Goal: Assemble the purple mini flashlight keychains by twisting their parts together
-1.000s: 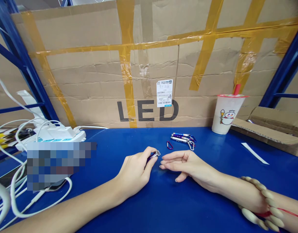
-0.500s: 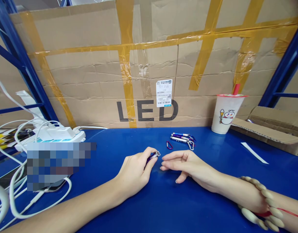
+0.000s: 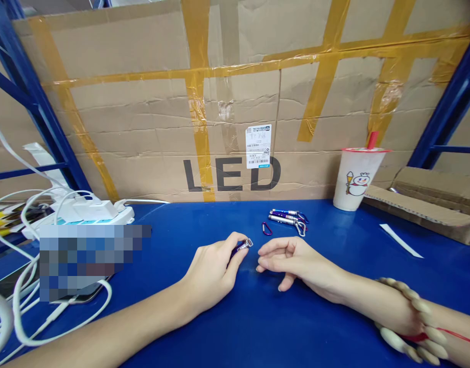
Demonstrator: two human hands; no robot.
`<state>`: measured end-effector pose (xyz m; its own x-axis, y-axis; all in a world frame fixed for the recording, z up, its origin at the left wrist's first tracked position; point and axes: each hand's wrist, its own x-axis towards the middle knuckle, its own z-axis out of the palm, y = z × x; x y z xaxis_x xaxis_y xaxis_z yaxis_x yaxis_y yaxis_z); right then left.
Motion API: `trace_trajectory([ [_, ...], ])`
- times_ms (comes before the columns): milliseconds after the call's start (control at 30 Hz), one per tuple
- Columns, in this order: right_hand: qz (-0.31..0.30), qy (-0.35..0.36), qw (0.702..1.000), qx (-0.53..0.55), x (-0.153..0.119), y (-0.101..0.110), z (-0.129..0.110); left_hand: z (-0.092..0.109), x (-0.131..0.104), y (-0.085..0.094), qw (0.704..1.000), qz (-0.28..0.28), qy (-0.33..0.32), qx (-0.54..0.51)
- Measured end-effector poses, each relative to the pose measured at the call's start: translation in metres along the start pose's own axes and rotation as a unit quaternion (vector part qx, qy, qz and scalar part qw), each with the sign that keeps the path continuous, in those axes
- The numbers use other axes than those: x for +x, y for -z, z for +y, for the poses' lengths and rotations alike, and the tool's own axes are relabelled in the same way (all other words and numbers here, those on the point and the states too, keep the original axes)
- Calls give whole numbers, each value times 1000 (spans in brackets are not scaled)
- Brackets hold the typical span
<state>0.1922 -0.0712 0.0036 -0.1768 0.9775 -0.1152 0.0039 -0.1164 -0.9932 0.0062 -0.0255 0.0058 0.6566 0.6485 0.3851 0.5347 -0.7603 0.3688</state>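
Between the thumb and index finger of my left hand (image 3: 214, 268) is a small dark-purple keychain flashlight (image 3: 240, 249). Its silver end points up and right, while the rest is hidden in the hand. A short gap to the right, my right hand (image 3: 296, 258) hovers with fingers apart and nothing in them. Beyond my hands, several similar keychain flashlights (image 3: 283, 220), blue, purple and silver, lie together with carabiner clips (image 3: 301, 228) at their right ends. A loose dark-red carabiner (image 3: 266, 228) rests just left of my right fingertips, farther back on the blue table (image 3: 235, 327).
A power strip (image 3: 85, 217) with white cables and a phone (image 3: 85, 294) occupies the left side. At the right stand a drink cup (image 3: 357, 181) with a red straw and an open cardboard box (image 3: 430, 209). A white strip (image 3: 401, 241) lies before them. A large carton (image 3: 143, 128) stands behind.
My right hand has shifted slightly right, away from the flashlight's end. The left hand keeps its grip and has barely moved.
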Motion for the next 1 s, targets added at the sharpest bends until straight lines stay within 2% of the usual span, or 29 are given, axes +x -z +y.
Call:
trace_trajectory([
  [1000,-11,1,1000,11,0,0,0,-1,0,0,1000,-5,0,0],
])
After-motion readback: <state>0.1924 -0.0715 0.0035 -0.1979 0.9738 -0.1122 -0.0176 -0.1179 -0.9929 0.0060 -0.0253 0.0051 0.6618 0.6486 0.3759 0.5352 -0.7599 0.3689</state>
